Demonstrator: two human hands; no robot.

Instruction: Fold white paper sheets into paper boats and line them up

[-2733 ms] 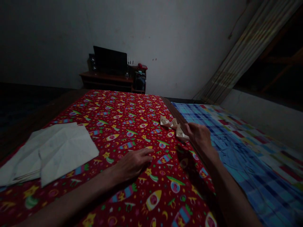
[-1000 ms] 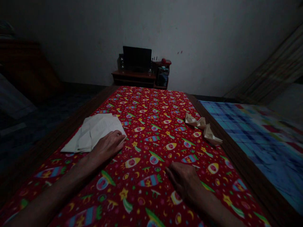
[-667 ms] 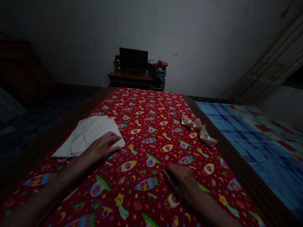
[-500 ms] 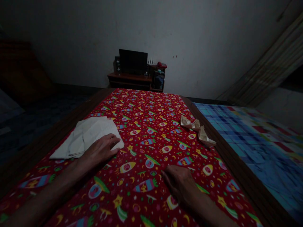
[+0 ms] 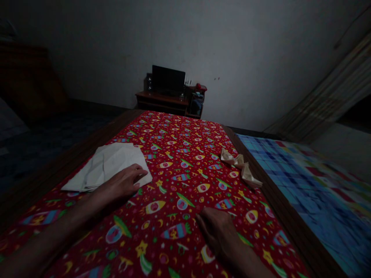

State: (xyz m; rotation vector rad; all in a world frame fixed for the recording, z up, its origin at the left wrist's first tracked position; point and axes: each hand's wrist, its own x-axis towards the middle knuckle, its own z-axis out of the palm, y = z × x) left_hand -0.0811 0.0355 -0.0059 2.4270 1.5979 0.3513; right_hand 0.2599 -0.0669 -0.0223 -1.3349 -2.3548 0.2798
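While the room lay in dim light, a dark brown cabinet [image 5: 29, 81] stood at far left, details lost in shadow. Next came the wooden border of the worktop [image 5: 97, 135], its middle covered by a red cloth [image 5: 185, 183] printed with rockets and stars. On the cloth's left side lay a stack of white paper [image 5: 114, 158], creased, sheets overlapping unevenly. The left hand [image 5: 126, 181] lay palm down over the stack's near right part, fingers slightly spread, thumb apart from them; how firmly it pressed could not be told. Past the worktop's far end, a black monitor [image 5: 168, 79] stood on a wooden stand [image 5: 162, 99], a red telephone [image 5: 201, 87] to its right. Right hand [image 5: 217, 229]: low on the cloth, well apart from the paper, loosely curled; its inner side was hidden, so whether it pinched anything could not be told. Farther right, three folded paper pieces [image 5: 239, 161] sat in a slanting row near the cloth's right edge. Beyond them: a plaid sheet [image 5: 278, 170] beside the worktop, then a pale curtain [image 5: 321, 96].
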